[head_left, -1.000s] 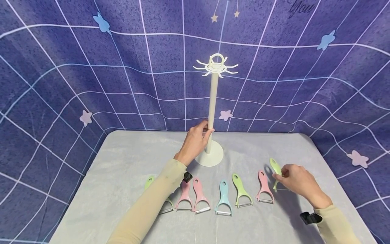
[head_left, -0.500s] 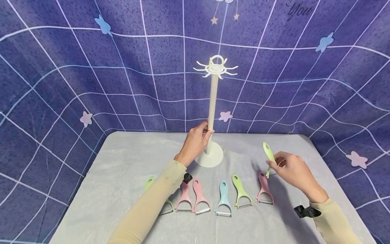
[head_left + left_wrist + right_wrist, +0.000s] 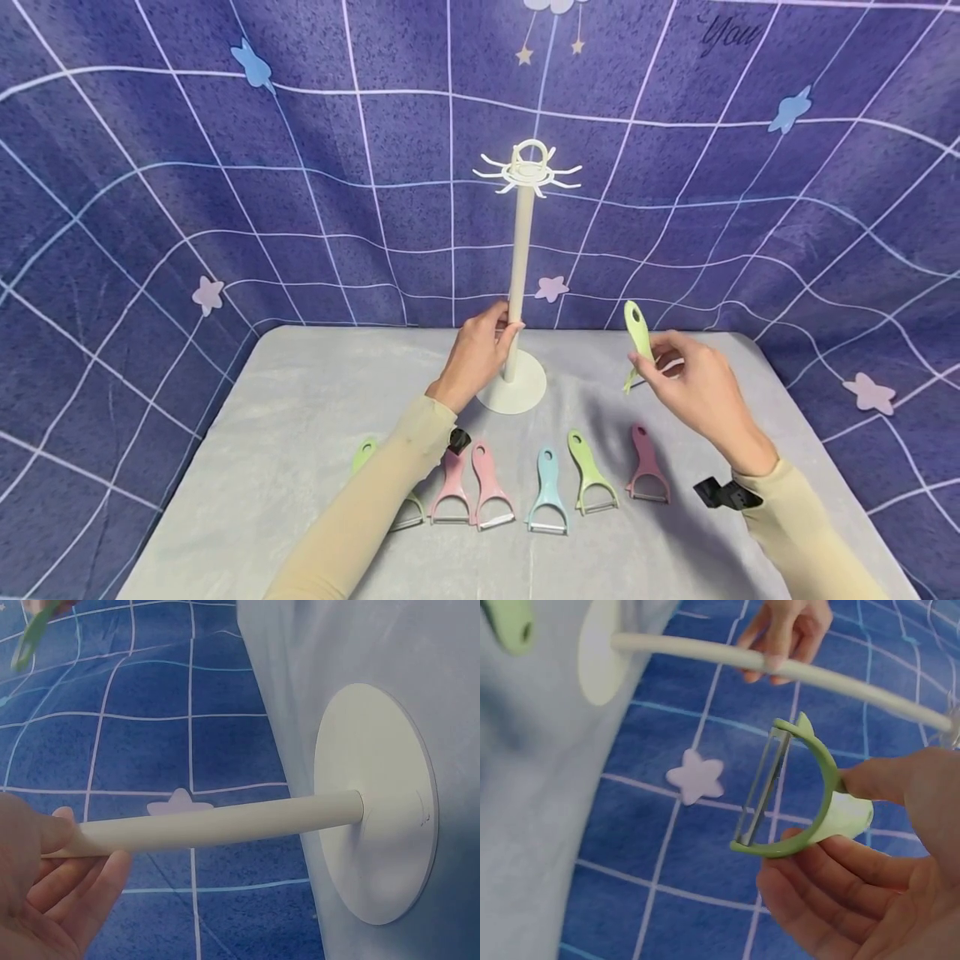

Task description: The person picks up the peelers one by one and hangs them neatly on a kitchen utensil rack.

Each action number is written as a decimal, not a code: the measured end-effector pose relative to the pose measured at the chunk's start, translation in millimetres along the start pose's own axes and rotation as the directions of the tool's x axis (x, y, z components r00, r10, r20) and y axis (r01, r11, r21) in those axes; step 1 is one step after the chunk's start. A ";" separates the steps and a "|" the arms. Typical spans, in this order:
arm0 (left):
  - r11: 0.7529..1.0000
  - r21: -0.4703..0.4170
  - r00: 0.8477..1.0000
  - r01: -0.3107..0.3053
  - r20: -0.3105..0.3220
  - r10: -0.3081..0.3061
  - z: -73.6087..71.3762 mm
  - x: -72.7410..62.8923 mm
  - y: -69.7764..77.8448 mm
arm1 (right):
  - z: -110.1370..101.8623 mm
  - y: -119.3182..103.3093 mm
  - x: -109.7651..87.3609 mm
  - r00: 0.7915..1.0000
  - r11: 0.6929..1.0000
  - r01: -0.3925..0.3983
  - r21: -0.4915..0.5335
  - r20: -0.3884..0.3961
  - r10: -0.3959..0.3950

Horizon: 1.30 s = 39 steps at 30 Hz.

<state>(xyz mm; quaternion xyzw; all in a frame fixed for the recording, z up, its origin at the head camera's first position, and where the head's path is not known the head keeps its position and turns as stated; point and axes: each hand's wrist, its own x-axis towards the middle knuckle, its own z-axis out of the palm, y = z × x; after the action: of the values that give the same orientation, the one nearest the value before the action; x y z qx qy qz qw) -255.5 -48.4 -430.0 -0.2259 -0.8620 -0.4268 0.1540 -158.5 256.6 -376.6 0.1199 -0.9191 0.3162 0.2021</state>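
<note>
A cream hook stand rises upright from its round base, with a ring of bare hooks at its top. My left hand grips the pole low down, thumb and fingers round it, as the left wrist view also shows. To the right, my right hand pinches a green peeler in the air, its holed handle end pointing up. In the right wrist view the peeler's blade faces away from the palm, and the thumb and fingers hold the peeler near its head.
On the grey table lie a blue peeler, a green peeler, pink peelers and, at the right, another pink peeler in shadow. A further green peeler is partly under the left forearm. A purple cloth hangs behind.
My right hand has lifted the green peeler off the table and carried it up and left towards the stand. My left hand has stayed on the pole.
</note>
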 end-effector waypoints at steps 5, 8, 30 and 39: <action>1.000 0.002 1.000 -0.007 -0.005 0.007 0.6 -0.4 -1.4 | -0.2 -16.9 14.0 0.994 0.997 0.069 0.025 -0.088 -0.067; 1.000 -0.001 1.000 -0.019 -0.007 0.019 0.4 -0.1 -1.3 | -3.6 -26.0 21.5 0.982 0.991 0.125 0.043 -0.150 -0.117; 1.000 0.007 0.999 -0.026 -0.024 0.026 1.3 0.3 -1.7 | 4.5 -97.5 63.7 0.874 0.912 0.394 0.116 -0.354 -0.333; 1.000 0.014 0.999 -0.028 -0.018 0.028 1.5 -0.4 -1.3 | 12.0 -117.5 79.9 0.831 0.884 0.461 0.082 -0.390 -0.397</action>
<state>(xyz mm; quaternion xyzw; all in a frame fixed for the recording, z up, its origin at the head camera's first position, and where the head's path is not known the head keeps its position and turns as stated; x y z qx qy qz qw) -256.0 -48.0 -431.9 -0.2331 -0.8603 -0.4206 0.1693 -192.2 151.0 -286.9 0.2803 -0.7842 0.3576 0.4226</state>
